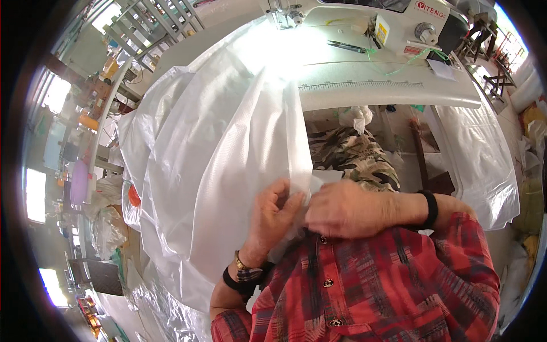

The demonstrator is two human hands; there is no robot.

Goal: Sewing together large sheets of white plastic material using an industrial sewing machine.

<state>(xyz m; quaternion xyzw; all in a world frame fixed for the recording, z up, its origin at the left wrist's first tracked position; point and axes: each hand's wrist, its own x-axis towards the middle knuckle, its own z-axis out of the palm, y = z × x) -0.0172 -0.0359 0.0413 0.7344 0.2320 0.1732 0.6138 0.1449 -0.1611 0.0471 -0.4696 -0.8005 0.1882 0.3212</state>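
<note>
A large sheet of white woven plastic fabric (228, 148) runs from under the head of a sewing machine (342, 23) down to my lap, falling in long folds on the left. Close to my chest, my left hand (273, 214) pinches the fabric's edge between thumb and fingers; a watch and a black band circle that wrist. My right hand (347, 210) is beside it, knuckles up and slightly blurred, its fingers curled at the same edge. What its fingertips grip is hidden under the hand. The fabric at the needle is washed out by bright lamp light.
A dark pen-like tool (346, 47) lies on the machine bed, near a green thread (393, 71). A ruler scale (364, 85) runs along the bed's front edge. Clear plastic sheeting (478, 154) hangs at the right. Metal racks (151, 28) stand at the far left.
</note>
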